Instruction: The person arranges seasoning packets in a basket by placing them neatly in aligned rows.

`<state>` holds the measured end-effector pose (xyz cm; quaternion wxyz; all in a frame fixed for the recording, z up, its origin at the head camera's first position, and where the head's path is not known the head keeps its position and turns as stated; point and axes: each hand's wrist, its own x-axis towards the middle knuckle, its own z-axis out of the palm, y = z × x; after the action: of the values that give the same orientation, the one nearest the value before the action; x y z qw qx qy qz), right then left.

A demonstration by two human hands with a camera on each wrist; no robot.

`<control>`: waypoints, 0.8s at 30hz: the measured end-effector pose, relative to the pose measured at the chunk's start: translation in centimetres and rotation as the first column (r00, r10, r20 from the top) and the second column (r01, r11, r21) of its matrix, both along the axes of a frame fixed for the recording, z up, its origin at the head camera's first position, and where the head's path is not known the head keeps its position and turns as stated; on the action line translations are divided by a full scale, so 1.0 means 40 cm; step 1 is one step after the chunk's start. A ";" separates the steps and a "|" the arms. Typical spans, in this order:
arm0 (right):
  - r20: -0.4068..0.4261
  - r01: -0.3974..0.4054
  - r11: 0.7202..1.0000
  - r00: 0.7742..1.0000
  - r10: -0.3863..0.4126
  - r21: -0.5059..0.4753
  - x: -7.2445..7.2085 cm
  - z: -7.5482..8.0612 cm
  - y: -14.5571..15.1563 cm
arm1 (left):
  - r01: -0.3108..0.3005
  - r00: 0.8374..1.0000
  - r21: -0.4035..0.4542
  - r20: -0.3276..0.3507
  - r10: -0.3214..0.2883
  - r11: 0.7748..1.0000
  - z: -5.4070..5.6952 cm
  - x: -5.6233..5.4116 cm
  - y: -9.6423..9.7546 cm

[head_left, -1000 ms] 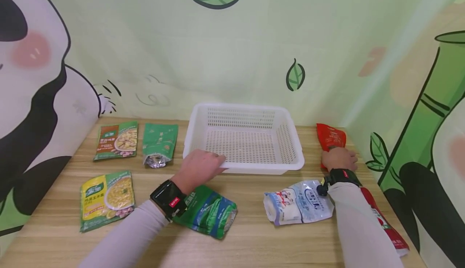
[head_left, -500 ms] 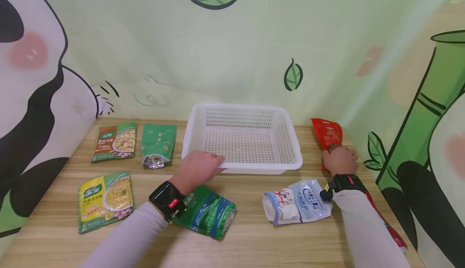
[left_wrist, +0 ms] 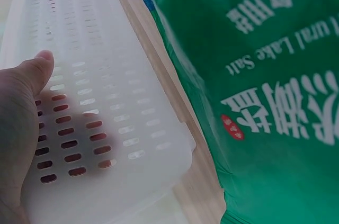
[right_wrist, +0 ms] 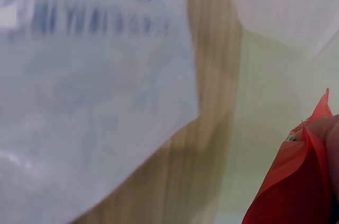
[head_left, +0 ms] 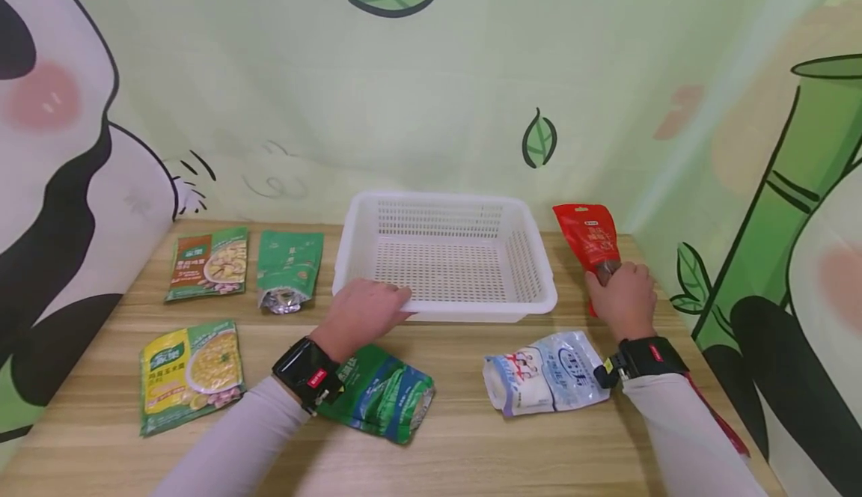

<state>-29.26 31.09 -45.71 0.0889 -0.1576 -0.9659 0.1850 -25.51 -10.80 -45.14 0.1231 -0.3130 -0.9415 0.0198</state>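
My left hand [head_left: 364, 313] grips the near rim of a white plastic basket [head_left: 471, 308]. In the left wrist view the thumb [left_wrist: 38, 73] lies on one face of the slotted wall, and the fingers show dimly through the slots. At the right, my right hand [head_left: 626, 299] holds a red packet [head_left: 586, 231] by its lower part, its top end pointing away and to the left. The right wrist view catches only a folded corner of the red packet [right_wrist: 296, 181] and a little of the hand. Below my left wrist lies a green bag of lake salt [head_left: 387, 396].
A white-and-blue pouch [head_left: 548, 373] lies left of my right wrist. Another red packet [head_left: 723, 426] is mostly hidden by the right sleeve. To the left are a yellow-green soup packet [head_left: 191, 377], a brown-green soup packet [head_left: 207, 263] and a green pouch [head_left: 291, 265]. A printed cloth backs the table.
My right hand has shifted slightly, and the red packet has moved up and to the left with it, showing more of its front. My left hand stays on the basket rim.
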 end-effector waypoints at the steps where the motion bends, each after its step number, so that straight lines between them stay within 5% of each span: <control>1: -0.023 -0.013 1.000 1.000 0.013 -0.008 0.006 0.004 -0.003 | 0.000 1.000 0.001 0.002 0.000 1.000 0.000 0.000 0.000; 10: -0.156 -0.132 0.989 0.980 0.120 -0.073 0.066 0.058 -0.058 | -0.015 1.000 0.006 0.017 0.015 1.000 0.001 -0.001 0.003; 24: -0.211 -0.270 0.958 0.946 0.245 -0.100 0.143 0.114 -0.186 | -0.022 1.000 0.010 -0.009 0.022 1.000 -0.008 -0.002 0.001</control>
<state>-23.54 23.67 -41.13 0.1483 -0.0161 -0.9510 0.2709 -25.59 -10.75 -45.46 0.1285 -0.3018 -0.9445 0.0179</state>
